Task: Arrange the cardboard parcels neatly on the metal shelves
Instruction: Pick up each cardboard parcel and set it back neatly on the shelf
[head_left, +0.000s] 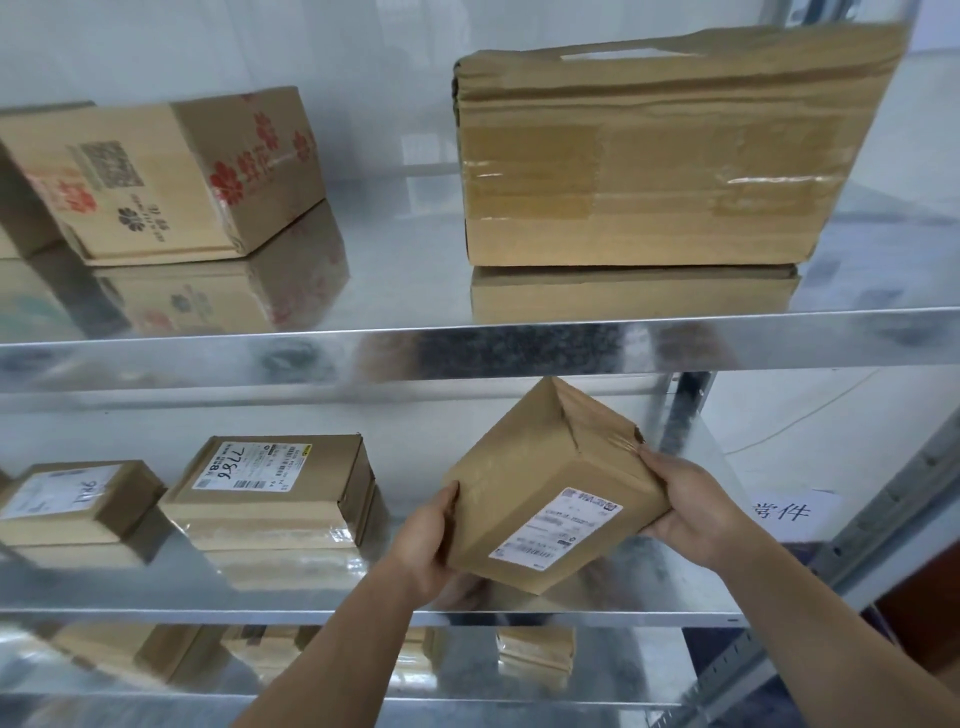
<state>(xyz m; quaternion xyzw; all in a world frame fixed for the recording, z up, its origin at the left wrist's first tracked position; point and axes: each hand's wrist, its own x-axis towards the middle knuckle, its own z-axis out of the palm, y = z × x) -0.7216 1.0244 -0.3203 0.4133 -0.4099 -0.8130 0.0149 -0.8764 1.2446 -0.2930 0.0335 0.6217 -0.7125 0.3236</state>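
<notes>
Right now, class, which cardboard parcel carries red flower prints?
The parcel at the left of the upper shelf; the others show only tape or white labels.

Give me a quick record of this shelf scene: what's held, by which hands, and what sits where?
Held: small brown cardboard parcel with white label, tilted
Hands: left hand and right hand grip opposite sides
Where: over middle metal shelf, right part
Middle shelf, left: two flat labelled brown parcels
Upper metal shelf: large taped brown box; brown box with red flower prints
</notes>
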